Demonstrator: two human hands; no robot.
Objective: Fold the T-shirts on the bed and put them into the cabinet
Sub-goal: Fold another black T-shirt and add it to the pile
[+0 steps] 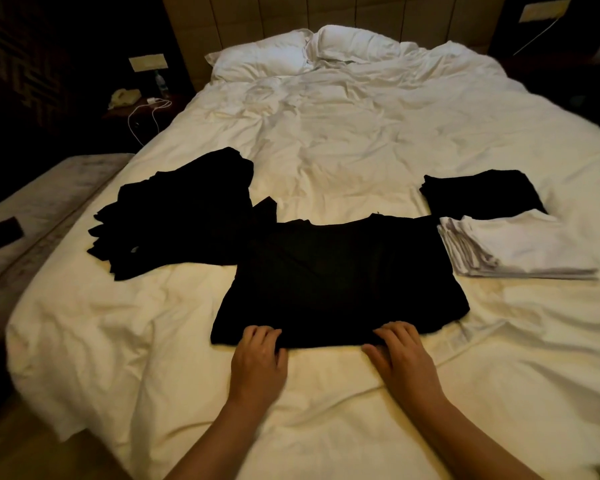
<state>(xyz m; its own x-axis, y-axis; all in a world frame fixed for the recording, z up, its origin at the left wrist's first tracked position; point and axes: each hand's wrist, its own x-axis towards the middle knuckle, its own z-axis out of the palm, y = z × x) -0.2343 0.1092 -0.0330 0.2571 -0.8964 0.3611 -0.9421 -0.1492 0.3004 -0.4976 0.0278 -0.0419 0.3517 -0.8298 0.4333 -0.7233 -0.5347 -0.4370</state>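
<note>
Two hands work at the near hem of a black shirt (340, 282) spread flat on the bed (361, 140). Its neckline points to the far side and its hem lies close to the person. The left hand (258, 356) has its fingers curled over the hem near the shirt's left corner, pinching the cloth. The right hand (400, 351) grips the hem near the right corner in the same way, fingers bent over the edge and thumb on the sheet side. Both forearms reach in from the near edge of the view.

Left of the shirt, and touching its far left corner, lies a loose heap of black shirts (177, 216), unfolded and overlapping. To the right sits a folded white stack (513, 247), just beside the spread shirt's right shoulder. Behind that stack, farther off, is a folded black stack (482, 194), touching the white one.

The bed has a creased white cover, and two white pillows (305, 51) lean at the far end against a padded headboard (291, 12). At the far left a nightstand (136, 110) holds a telephone (123, 98), a bottle (160, 83) and a white charger cable (146, 116) that trails down. A pale bench (45, 209) stands along the bed's left side with a dark flat thing (0, 230) on it; what it is I cannot tell
</note>
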